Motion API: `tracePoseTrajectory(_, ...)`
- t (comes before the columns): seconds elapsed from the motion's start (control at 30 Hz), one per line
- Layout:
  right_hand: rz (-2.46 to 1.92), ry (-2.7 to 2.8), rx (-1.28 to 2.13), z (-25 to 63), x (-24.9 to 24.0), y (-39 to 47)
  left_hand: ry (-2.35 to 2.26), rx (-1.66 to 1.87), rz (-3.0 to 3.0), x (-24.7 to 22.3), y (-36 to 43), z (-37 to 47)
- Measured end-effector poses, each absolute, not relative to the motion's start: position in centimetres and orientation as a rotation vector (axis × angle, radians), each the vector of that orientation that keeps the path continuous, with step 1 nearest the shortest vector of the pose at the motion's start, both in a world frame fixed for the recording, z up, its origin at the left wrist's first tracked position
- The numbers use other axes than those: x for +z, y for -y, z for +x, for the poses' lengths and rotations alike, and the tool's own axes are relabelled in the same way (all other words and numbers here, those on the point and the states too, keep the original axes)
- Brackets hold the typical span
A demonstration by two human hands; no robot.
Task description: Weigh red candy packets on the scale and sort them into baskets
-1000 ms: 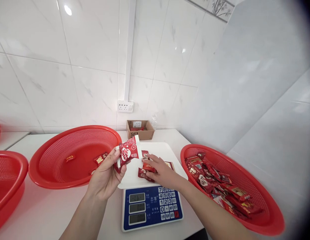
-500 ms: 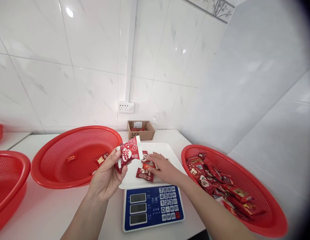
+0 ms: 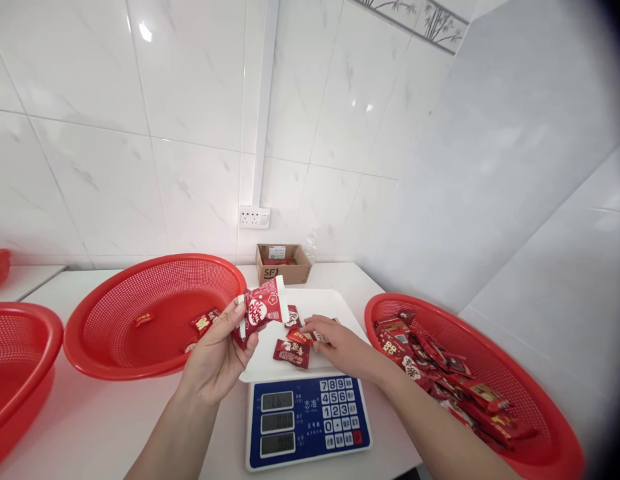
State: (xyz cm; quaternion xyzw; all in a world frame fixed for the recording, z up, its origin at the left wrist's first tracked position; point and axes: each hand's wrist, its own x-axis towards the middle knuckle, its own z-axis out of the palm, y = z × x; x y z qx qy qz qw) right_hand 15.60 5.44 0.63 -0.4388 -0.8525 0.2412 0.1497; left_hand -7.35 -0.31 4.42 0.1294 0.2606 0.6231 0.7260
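My left hand (image 3: pixel 221 350) is closed around a red-and-white wrapped snack packet (image 3: pixel 263 308), raised above the left side of the scale's white tray (image 3: pixel 333 300). A darker red wrapper shows beneath it in the same grip, partly covered by my fingers. Over the tray, my right hand (image 3: pixel 343 343) has its thumb and fingers curled around a small packet (image 3: pixel 319 337), mostly hidden by them. Beside those fingertips lie an orange-red packet (image 3: pixel 299 336), a dark red packet (image 3: pixel 291 354) and another red packet (image 3: pixel 293 316).
The blue scale panel (image 3: pixel 310 423) faces me. On the right, a red basket (image 3: pixel 550 400) holds many packets. To the left, a red basket (image 3: pixel 155 367) contains several packets, with another red basket (image 3: pixel 25 327) beside it. A cardboard box (image 3: pixel 285 273) stands near the wall.
My right hand's fingers have drawn back slightly to the right and curled in over the packets, uncovering more of the orange-red one. My left hand keeps hold of its packet, tilted slightly differently.
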Motion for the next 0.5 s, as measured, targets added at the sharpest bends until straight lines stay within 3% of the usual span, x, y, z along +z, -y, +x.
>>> tracePoseTrajectory(0.1,-1.178,2.512,0.680,14.8,0.7,-4.7,-0.565,1.372,0.286,4.4,0.3,-7.4)
tracePoseTrajectory(0.33,-1.316,2.501,0.289,12.5,-1.2,-3.3,-0.589,1.387,0.284,4.3,-0.3,-7.2)
tracePoseTrajectory(0.5,-1.424,2.441,0.265,11.4,-1.8,-3.3,-0.568,1.365,0.293,4.1,-0.3,-7.2)
